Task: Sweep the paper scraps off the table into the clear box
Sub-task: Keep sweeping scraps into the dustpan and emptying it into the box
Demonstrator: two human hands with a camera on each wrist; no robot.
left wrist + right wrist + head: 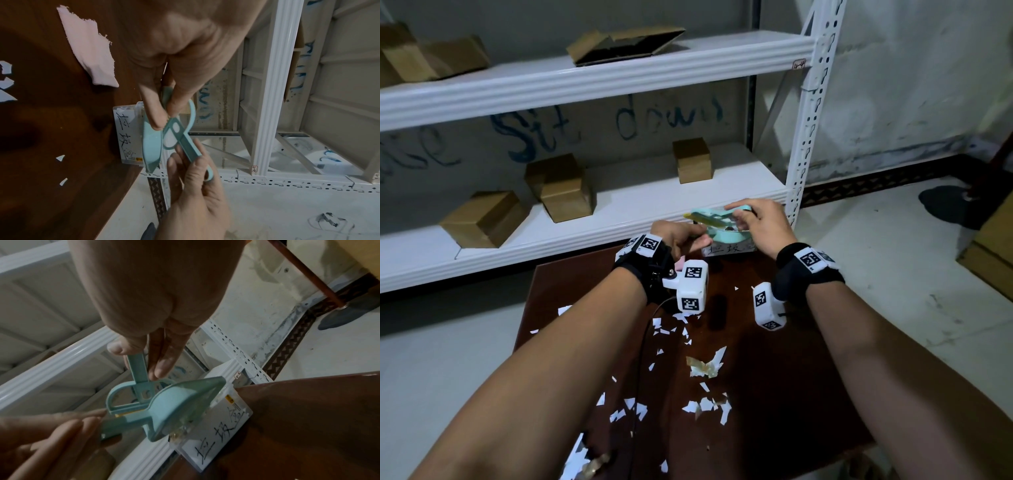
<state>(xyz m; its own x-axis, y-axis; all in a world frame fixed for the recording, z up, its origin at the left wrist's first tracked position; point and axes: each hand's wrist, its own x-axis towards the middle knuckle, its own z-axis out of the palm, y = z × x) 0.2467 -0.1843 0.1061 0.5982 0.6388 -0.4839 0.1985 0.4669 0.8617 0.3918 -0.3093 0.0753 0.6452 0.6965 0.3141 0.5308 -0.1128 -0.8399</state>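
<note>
Over the clear box (727,250) (127,134) (216,434), which stands at the far edge of the brown table (774,377) with a handwritten label on it, I hold a small teal dustpan (726,235) (152,146) (180,404) and a teal brush (709,217) (190,146) (137,368). My left hand (678,236) (185,48) (51,434) pinches the dustpan's handle. My right hand (760,222) (154,288) (195,203) pinches the brush's straight handle. White paper scraps (705,406) (60,158) lie scattered over the near and middle table. A pink paper piece (88,48) lies near my left wrist.
A white metal shelf rack (619,205) with several cardboard boxes (565,188) stands right behind the table. A black cable (643,342) runs across the tabletop. Pale floor lies on both sides, and a shoe (349,316) stands beside a brown leg.
</note>
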